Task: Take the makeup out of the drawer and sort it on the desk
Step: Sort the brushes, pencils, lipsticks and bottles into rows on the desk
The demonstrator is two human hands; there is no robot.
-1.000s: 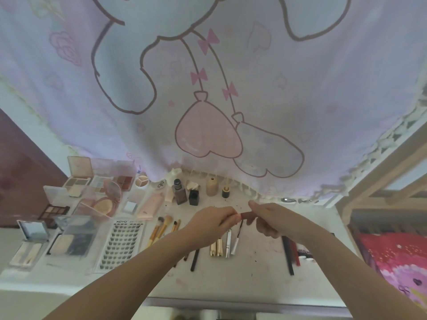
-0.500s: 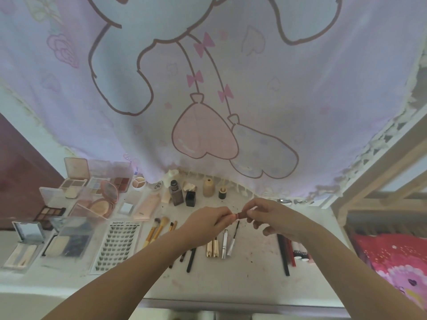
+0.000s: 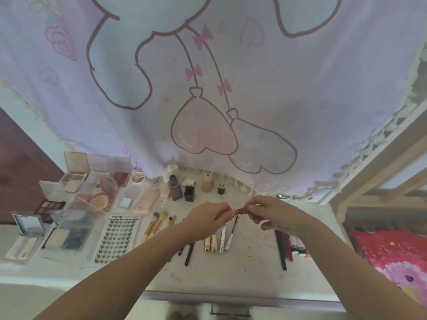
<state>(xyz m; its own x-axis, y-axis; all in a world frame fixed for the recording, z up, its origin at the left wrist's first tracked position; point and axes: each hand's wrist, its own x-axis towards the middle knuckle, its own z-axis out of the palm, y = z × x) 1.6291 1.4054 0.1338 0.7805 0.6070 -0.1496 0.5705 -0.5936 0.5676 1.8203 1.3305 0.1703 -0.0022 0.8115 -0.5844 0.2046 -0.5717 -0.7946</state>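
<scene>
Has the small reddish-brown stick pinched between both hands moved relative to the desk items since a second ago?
Cannot tell. The reddish-brown stick sits over the slim silver tubes, as before; the head camera shifted, so any small move is unclear.

Two bare forearms, sleeveless to the frame edge, left hand [image 3: 206, 218] and right hand [image 3: 270, 212] ringless.

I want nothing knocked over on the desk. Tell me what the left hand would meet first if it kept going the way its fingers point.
The left hand points right, at the small reddish stick it already pinches; straight beyond that is the right hand, holding the other end. Nothing standing on the desk seems to lie in that line, though depth is unclear.
</scene>
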